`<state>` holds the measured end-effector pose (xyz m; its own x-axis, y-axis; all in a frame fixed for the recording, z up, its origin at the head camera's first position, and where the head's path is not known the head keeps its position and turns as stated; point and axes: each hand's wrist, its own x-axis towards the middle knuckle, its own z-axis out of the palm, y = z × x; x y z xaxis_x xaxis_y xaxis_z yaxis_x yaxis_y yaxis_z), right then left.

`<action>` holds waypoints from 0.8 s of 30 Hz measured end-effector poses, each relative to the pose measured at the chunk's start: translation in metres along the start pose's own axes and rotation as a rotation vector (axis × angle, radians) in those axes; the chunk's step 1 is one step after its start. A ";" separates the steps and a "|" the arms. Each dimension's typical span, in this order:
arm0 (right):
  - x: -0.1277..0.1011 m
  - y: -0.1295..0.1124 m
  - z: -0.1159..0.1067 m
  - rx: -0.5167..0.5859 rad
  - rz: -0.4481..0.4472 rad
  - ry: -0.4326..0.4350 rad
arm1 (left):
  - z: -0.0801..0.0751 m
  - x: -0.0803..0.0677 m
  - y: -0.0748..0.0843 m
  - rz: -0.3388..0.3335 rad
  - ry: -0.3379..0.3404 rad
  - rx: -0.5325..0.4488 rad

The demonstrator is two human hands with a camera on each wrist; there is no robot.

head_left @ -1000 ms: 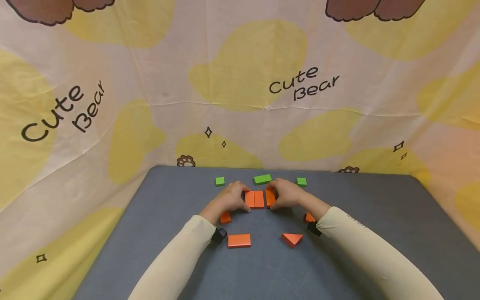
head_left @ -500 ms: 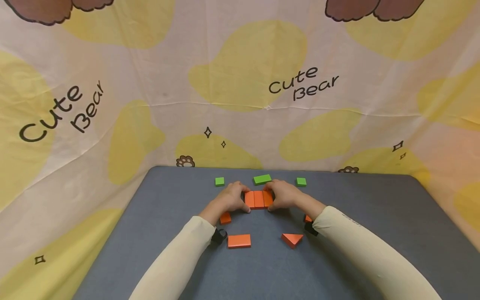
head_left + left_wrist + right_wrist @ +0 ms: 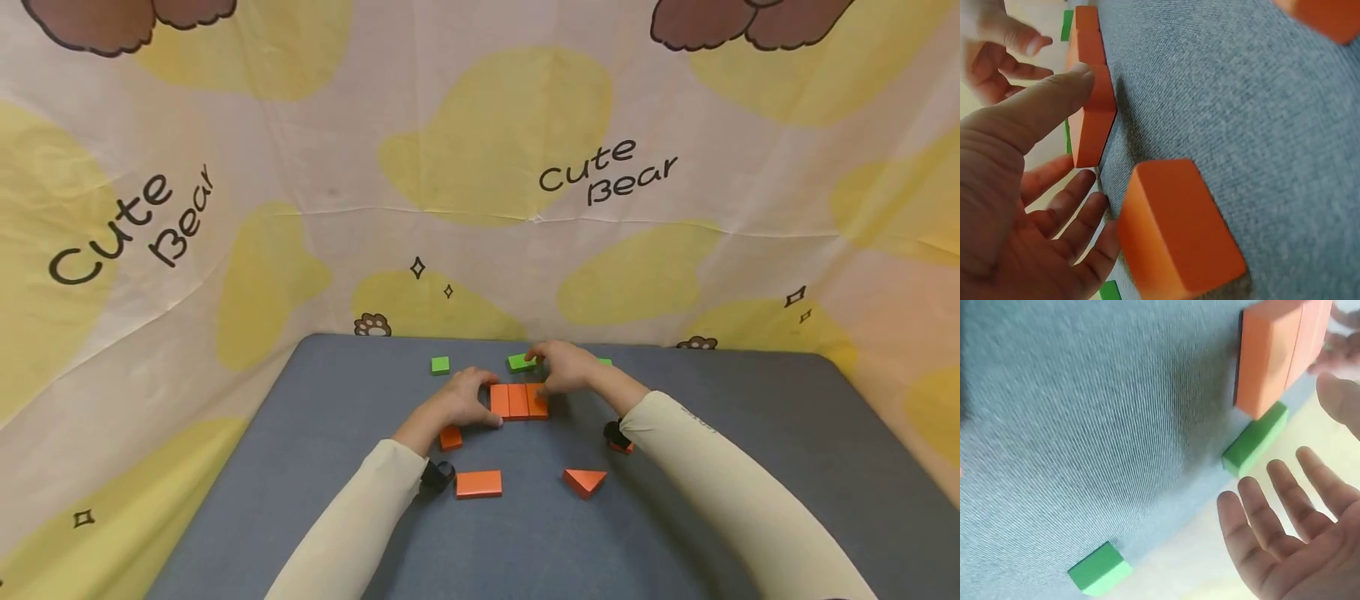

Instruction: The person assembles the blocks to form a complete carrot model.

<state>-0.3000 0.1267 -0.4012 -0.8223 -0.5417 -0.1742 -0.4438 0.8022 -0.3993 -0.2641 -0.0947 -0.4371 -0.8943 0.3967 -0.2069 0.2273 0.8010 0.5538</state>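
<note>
Near the middle of the head view, three orange blocks stand side by side, touching, in a short row on the grey table. The left hand rests against the left end of that row; the left wrist view shows its thumb laid on the nearest block and its fingers spread loosely, gripping nothing. The right hand is just above and to the right of the row, raised over a long green block that lies just behind the orange ones. In the right wrist view its fingers are straight and fanned apart, holding nothing, with the green block beside them.

A small green cube sits to the upper left of the row, and another green piece shows only as a sliver behind the right hand. Lower in the frame, a small orange block lies by the left wrist, a flat orange rectangle below it, and an orange triangle to the lower right. A yellow-patched cloth printed "Cute Bear" hangs behind the table.
</note>
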 end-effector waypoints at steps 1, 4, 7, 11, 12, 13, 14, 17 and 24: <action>0.003 0.001 -0.001 0.005 0.000 0.005 | -0.001 0.000 -0.001 -0.001 0.001 -0.009; 0.012 0.006 -0.003 0.023 -0.004 0.020 | -0.002 -0.002 -0.002 -0.001 0.002 -0.025; 0.020 0.010 -0.004 0.044 -0.003 0.031 | -0.002 -0.002 -0.003 -0.001 0.003 -0.028; 0.031 0.015 -0.003 0.025 -0.011 0.042 | -0.001 -0.003 -0.004 0.001 0.012 -0.029; 0.033 0.016 -0.003 0.005 -0.017 0.046 | -0.001 -0.003 -0.004 0.002 0.013 -0.027; 0.034 0.016 -0.003 -0.015 -0.020 0.049 | -0.001 -0.004 -0.004 0.003 0.015 -0.020; 0.036 0.016 -0.002 -0.034 -0.025 0.051 | -0.001 -0.004 -0.003 0.005 0.015 -0.012; 0.040 0.016 -0.001 -0.080 -0.041 0.051 | -0.002 -0.006 -0.001 0.009 0.016 0.019; 0.045 0.017 0.003 -0.091 -0.088 0.054 | -0.001 -0.009 0.000 0.000 0.021 0.029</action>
<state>-0.3435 0.1156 -0.4184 -0.7955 -0.5989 -0.0922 -0.5438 0.7727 -0.3273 -0.2566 -0.0985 -0.4339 -0.9022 0.3875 -0.1893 0.2384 0.8139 0.5298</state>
